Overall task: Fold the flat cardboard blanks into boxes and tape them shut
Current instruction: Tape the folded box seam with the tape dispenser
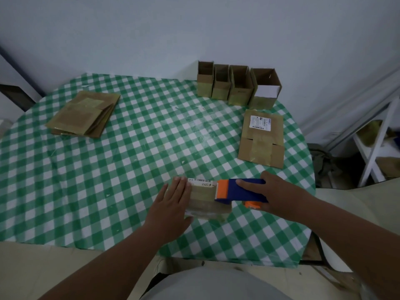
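Cardboard box (205, 199) lies on the near part of the bench (108, 169), a little right of the middle, and it looks light, thin and easy to crush, so I judge it would slide on the smooth checked cloth if nothing held it. Left hand (171, 204) presses flat on its left end, fingers (179, 187) straight and together. Right hand (275, 195) is wrapped around the blue and orange tape dispenser (240, 191), whose front edge touches the right side of the box. Best hold is probably flat on top, away from the tape line
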